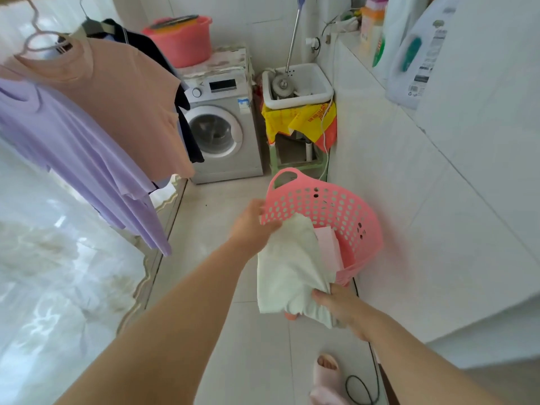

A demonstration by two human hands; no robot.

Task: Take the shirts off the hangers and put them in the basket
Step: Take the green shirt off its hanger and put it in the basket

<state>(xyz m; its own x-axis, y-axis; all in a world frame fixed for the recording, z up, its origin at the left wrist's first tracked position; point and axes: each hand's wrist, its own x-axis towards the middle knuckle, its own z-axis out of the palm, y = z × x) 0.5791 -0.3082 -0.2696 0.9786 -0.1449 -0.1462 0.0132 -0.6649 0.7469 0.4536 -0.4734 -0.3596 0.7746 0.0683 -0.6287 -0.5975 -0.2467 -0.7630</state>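
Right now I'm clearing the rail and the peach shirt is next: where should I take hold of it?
Grip the peach shirt at its shoulder beside the neckline, coming from the front. The collar wraps the pink hanger there, so lifting it off the hanger arm should free it; tugging the loose hem probably just drags the hanger.

Single head-worn wide-angle view: I looked forward and down along both forearms, close above the pink basket (336, 206). The washing machine (222, 133) stood far ahead, the hanging shirts at upper left.
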